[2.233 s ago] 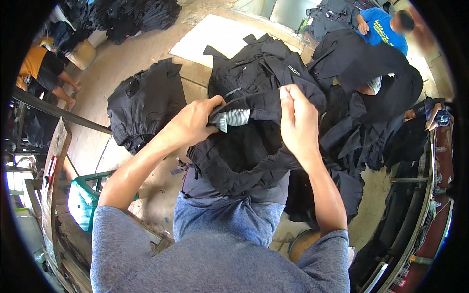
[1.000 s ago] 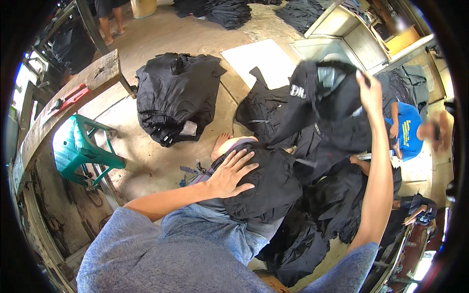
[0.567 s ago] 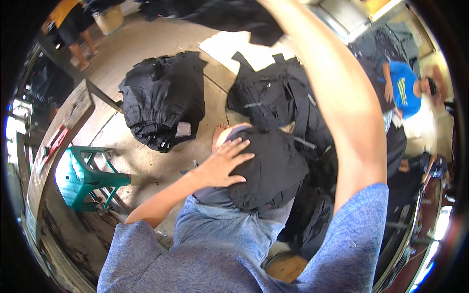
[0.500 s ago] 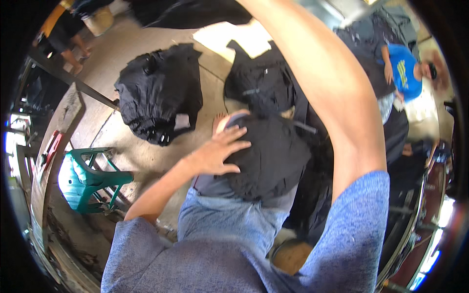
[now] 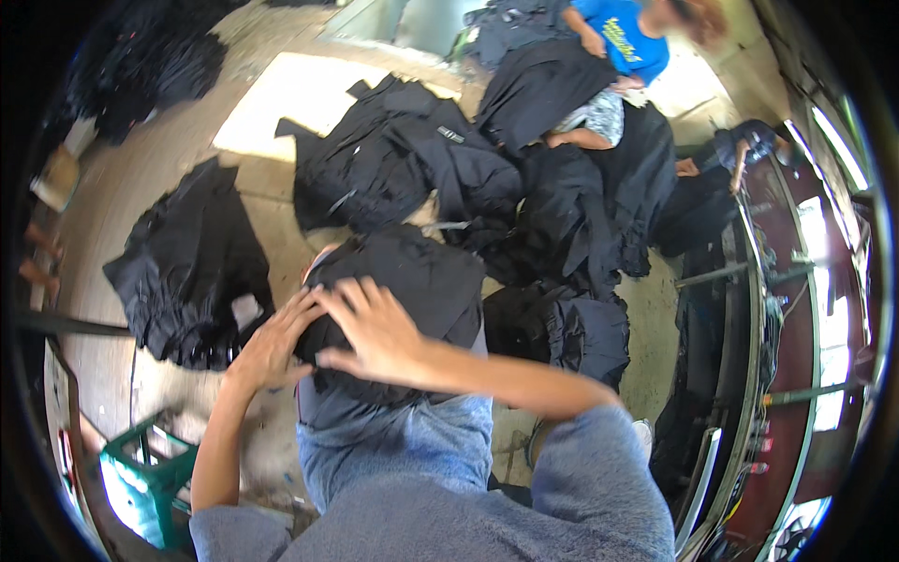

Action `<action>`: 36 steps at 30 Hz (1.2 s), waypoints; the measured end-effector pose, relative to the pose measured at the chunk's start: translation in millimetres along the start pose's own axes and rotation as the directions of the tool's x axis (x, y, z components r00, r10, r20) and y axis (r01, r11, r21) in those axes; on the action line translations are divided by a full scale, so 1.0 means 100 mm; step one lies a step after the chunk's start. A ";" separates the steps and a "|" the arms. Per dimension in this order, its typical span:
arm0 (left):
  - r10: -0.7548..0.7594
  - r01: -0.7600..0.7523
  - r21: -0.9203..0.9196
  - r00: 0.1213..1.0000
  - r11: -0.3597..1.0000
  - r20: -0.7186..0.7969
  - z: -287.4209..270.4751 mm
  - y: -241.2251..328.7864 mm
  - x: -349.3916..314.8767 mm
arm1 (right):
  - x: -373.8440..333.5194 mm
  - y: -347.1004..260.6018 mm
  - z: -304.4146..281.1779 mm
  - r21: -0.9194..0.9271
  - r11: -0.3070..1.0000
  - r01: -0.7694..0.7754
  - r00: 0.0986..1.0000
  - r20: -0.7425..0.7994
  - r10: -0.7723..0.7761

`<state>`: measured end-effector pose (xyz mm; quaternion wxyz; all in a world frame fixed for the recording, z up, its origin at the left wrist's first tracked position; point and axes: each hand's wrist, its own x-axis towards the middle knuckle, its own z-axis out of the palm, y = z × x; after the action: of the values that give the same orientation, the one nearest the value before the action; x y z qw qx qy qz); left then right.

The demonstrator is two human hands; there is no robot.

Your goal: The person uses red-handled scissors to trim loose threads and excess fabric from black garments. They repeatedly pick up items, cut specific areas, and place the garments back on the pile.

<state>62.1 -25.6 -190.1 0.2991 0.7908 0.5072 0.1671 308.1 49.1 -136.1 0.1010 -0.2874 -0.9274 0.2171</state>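
Note:
A black cloth garment (image 5: pixel 412 281) lies spread over my lap, on top of my jeans (image 5: pixel 393 450). My left hand (image 5: pixel 270 345) rests at its left edge with the fingers stretched out. Flat over the garment's left part lies my right hand (image 5: pixel 379 328), its fingers spread and the tips close to those of my left hand. Neither hand grips the cloth. Just to the left, a bunched black garment (image 5: pixel 187 272) with a small pale tag lies on the floor.
More black garments (image 5: pixel 375 159) are heaped ahead and to the right. A person in a blue shirt (image 5: pixel 623 37) sits beyond them, with black cloth around the legs. Another person (image 5: pixel 740 155) is at the far right. A green plastic stool (image 5: pixel 150 478) stands at the lower left.
My right arm, stretched far forward with its hand out of view, has come back down onto the lap garment. The view has swung right. My left hand has shifted to the garment's left edge.

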 end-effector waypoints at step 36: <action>-0.433 0.145 -0.435 0.578 0.889 -0.692 -0.04 0.89 0.58 | -0.66 0.37 -1.28 0.409 0.905 -0.119 0.693 -0.618 0.370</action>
<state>147.2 1.0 -132.4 0.2042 0.4838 0.6733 0.5204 420.3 82.7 -43.7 0.4520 -0.4478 -0.7252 0.2629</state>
